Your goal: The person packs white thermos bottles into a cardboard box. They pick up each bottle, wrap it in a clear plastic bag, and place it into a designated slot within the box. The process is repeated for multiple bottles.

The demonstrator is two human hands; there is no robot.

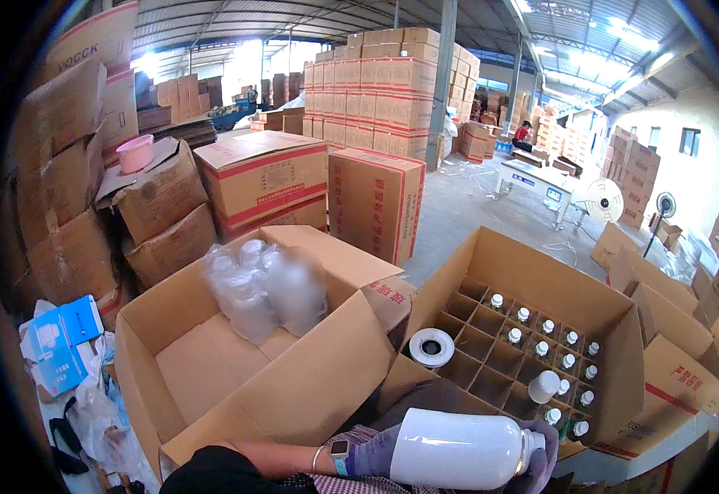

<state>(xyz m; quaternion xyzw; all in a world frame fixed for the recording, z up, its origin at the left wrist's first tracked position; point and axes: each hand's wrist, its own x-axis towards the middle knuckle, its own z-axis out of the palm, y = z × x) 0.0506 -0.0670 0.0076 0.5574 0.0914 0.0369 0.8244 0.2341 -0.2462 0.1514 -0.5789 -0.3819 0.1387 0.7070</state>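
Observation:
A large glossy white bottle (456, 449) lies sideways across the lower edge, its neck to the right. My left hand (373, 455), in a purplish glove, grips its base end, fingers mostly behind it. At the neck, my right hand (545, 458), gloved likewise, is closed around the cap end. Just beyond stands an open divided carton (544, 267) with several white-capped bottles (542, 349) upright in its right cells. A wider white top (544, 385) rises among them. A white ring-shaped item with a dark centre (432, 347) sits at the carton's left side.
To the left, an open carton (211, 375) holds several bagged pale bottles (265, 288). A blue-and-white box (61, 344) and plastic bags lie beyond its left side. Closed cartons (265, 177), a pink basin (135, 153), a standing fan (604, 200) and a white table (536, 179) are farther off.

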